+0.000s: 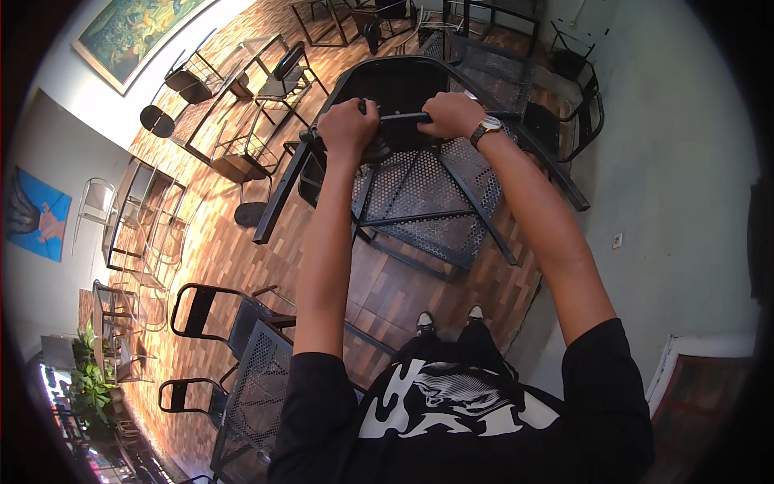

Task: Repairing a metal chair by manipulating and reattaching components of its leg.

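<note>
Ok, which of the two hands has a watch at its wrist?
The right hand: a dark-banded watch circles its wrist, while the left hand's wrist is bare.

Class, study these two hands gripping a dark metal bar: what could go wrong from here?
The left hand or right hand might slip on the slim dark metal bar, perhaps dropping it near the white-toed dark shoes. The straight black metal tube slanting toward the pale wall could scrape it.
</note>
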Available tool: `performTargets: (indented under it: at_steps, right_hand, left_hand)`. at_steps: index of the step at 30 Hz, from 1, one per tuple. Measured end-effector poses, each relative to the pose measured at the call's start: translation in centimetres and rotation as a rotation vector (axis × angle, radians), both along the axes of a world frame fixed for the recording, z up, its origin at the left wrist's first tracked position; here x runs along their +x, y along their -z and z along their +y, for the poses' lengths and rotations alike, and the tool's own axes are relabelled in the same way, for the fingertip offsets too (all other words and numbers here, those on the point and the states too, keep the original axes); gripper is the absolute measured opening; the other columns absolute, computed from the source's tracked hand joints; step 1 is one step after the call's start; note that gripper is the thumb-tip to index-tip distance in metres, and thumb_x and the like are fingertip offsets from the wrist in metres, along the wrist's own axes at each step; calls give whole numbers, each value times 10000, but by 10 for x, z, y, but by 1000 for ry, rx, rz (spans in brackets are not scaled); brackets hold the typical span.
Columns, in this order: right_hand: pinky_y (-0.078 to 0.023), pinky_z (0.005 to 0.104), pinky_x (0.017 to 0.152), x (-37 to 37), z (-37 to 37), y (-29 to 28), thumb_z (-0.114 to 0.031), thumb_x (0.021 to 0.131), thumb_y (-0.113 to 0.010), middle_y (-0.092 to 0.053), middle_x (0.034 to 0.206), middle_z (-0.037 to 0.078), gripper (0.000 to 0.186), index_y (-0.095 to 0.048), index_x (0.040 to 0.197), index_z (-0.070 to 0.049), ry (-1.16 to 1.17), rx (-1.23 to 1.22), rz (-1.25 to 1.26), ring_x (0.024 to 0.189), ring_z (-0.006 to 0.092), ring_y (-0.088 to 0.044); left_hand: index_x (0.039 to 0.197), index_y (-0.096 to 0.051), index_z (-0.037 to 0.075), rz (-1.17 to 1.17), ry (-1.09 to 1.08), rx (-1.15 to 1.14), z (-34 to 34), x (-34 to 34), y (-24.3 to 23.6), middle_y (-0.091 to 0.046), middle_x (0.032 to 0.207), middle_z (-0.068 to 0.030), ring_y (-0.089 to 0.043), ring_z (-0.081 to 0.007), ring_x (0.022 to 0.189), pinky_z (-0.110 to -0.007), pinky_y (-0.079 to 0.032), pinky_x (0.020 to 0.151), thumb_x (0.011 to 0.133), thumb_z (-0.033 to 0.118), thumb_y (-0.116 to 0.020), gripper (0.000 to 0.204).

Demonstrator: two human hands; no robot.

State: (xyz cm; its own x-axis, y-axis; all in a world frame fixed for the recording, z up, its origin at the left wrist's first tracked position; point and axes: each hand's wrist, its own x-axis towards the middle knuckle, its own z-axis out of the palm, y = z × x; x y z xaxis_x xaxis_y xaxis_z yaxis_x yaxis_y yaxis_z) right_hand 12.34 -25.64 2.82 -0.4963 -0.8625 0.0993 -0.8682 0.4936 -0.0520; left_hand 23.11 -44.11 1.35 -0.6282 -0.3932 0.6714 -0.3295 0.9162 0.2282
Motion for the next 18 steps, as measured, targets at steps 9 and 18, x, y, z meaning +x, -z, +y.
performTargets:
  at_steps: [9,18]
  right_hand:
    - [-576,422,717,3,-2,7,-353,800,-696,-712,827,145,288,-740,853,-74,36,-122,16,797,321,-704]
    - [-580,416,695,1,-2,12,-323,785,-703,-716,824,140,254,-747,854,-82,2,-185,21,782,309,-710]
  left_hand:
    - [728,-659,75,-8,96,-102,30,-10,3,-680,745,-99,-655,-310,678,-433,-514,611,879,327,-547,314]
    - [654,-613,85,222,12,-186,17,-12,20,-631,663,-85,-615,-308,640,-433,-459,619,856,292,-577,292]
